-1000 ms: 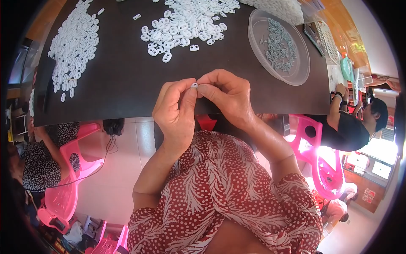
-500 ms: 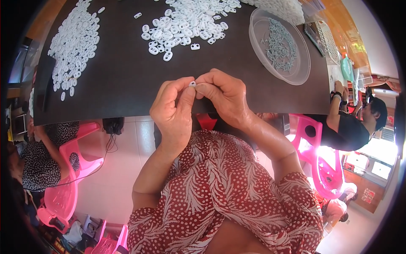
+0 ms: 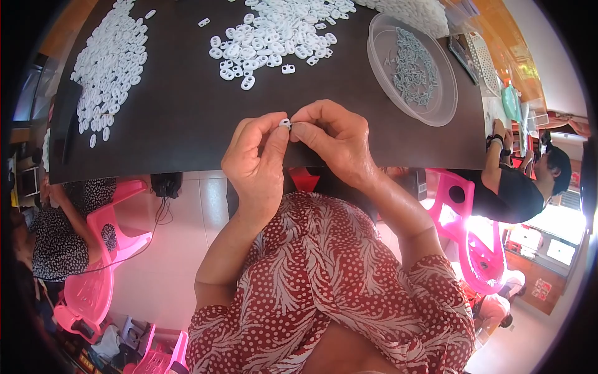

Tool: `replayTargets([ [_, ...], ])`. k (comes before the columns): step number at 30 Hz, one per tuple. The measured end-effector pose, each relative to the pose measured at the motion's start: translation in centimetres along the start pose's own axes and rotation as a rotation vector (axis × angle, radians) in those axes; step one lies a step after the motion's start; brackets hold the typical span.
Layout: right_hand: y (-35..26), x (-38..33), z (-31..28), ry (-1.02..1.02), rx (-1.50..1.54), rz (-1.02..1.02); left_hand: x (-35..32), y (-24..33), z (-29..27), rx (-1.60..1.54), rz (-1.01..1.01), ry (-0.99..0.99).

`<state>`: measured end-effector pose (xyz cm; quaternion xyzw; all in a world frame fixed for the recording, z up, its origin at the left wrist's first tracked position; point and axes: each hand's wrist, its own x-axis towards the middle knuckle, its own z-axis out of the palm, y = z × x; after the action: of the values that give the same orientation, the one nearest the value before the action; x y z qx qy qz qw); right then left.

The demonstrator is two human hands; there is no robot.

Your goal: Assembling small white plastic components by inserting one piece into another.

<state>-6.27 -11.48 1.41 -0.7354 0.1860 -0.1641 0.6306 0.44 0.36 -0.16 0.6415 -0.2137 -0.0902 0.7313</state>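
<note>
One small white oval plastic piece [image 3: 284, 123], a hole showing in its far part, is pinched in the grip of the bare left hand [image 3: 252, 156], between thumb and forefinger, above the near side of the smooth dark brown counter [image 3: 187, 118]. The bare right hand [image 3: 336, 140] is bent in just beside it, thumb and forefinger close together; I cannot tell whether that grip is clenched on something too. Beyond them, at the far middle, lies a loose heap of white two-holed oval pieces [image 3: 274, 43], with a longer heap of white oval pieces [image 3: 112, 62] to the left. Far right, a round clear plastic tub [image 3: 443, 93] holds thin grey-green slivers [image 3: 414, 68]
</note>
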Motion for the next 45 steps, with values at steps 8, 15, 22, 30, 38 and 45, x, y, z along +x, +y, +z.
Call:
replayTargets([
  [8,0.7,0.2,0.1,-0.006,-0.074,-0.103,-0.2,-0.6,-0.2,0.092,0.095,-0.011],
  [15,0.7,0.3,0.2,-0.021,-0.1,-0.147,-0.1,-0.7,-0.4,0.11,0.127,-0.043],
  [22,0.2,0.6,0.1,-0.026,-0.101,-0.148,0.1,-1.0,-0.5,0.047,0.082,-0.033],
  [30,-0.9,4.0,-1.7,0.125,-0.448,-0.377,0.1,-1.0,-0.9,-0.196,-0.107,0.007],
  [38,0.4,7.9,1.0,-0.034,-0.896,-0.779,-0.1,0.2,-2.4,-0.224,-0.045,0.067],
  [45,0.9,7.8,1.4,-0.117,-0.891,-0.846,0.0,-0.2,-3.4,-0.169,0.013,0.09],
])
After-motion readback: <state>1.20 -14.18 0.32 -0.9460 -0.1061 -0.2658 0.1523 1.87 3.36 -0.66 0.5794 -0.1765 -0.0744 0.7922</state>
